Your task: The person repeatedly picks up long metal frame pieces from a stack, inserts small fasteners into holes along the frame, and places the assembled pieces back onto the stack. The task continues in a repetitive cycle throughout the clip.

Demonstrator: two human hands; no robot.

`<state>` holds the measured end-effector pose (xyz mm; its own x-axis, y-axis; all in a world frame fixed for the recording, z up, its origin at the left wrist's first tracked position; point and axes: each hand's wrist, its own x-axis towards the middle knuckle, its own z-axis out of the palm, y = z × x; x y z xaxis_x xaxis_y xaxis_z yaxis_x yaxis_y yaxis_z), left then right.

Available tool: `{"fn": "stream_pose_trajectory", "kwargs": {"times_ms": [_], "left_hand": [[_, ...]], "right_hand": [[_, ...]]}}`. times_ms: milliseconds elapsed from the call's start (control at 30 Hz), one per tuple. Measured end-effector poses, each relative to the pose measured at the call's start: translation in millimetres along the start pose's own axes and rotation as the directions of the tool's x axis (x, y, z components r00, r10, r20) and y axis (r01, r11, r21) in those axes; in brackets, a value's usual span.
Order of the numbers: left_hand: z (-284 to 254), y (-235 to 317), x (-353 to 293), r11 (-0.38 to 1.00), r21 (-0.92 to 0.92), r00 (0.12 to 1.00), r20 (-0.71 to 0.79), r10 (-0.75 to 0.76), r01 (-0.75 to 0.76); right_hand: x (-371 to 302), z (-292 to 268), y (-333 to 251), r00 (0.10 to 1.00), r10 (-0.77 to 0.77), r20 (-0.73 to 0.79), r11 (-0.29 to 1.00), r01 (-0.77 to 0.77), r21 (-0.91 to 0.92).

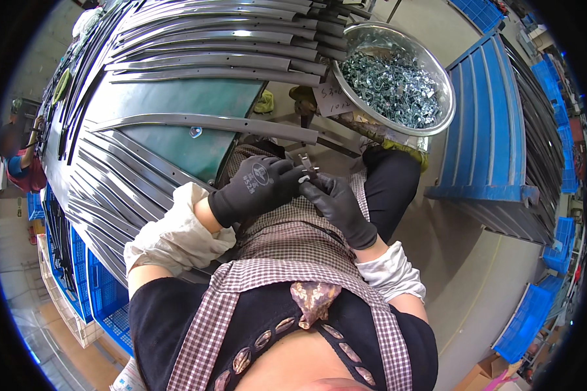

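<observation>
Both my hands wear black gloves and meet above my lap. Between their fingertips sits a small shiny metal clip (306, 164), its upper end sticking out. My left hand (259, 186) is closed, with thumb and fingers pinched at the clip. My right hand (336, 205) pinches it from the other side; its fingertips partly hide the lower end. Just beyond the hands, one long dark curved strip (209, 122) lies across the green tabletop (176, 98), its right end jutting past the edge. A large round metal basin (447, 98) holds a heap of similar small metal pieces (391, 85).
Long dark strips (202, 62) are stacked at the table's far side, and more (124, 182) lie along its left. On the right stands a blue metal rack (486, 124) filled with strips. Blue crates (528, 322) line the far right. Another person (26, 163) is at the far left.
</observation>
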<state>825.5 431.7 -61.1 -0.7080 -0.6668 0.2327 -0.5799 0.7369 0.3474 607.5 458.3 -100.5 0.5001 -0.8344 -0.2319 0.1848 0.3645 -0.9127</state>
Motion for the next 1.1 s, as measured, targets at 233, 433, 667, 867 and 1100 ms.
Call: {"fn": "stream_pose_trajectory", "kwargs": {"times_ms": [233,433,667,867,1100], "left_hand": [[2.1,-6.5,-3.5,0.986,0.121,0.991,-0.053,0.125,-0.118],[2.7,-4.9,-4.7,0.938,0.216,0.957,-0.045,0.286,-0.270],[3.6,-12.6,-1.2,0.892,0.242,0.918,-0.014,0.397,-0.382],[9.0,-16.7,4.1,0.988,0.042,0.989,0.010,0.150,-0.150],[8.0,-17.3,5.3,0.925,-0.339,0.971,0.218,-0.102,0.174]], "right_hand": [[-0.9,-8.8,-0.2,0.997,-0.077,-0.004,0.997,0.077,0.006],[2.9,-11.9,-8.1,0.990,0.099,0.100,0.985,-0.083,-0.150],[4.8,-24.7,10.8,0.991,0.001,0.137,0.996,0.011,-0.085],[6.1,-22.6,10.0,0.994,-0.113,0.004,0.959,0.110,-0.262],[-2.1,-11.2,-2.0,0.852,-0.448,0.272,0.244,0.410,-0.879]]}}
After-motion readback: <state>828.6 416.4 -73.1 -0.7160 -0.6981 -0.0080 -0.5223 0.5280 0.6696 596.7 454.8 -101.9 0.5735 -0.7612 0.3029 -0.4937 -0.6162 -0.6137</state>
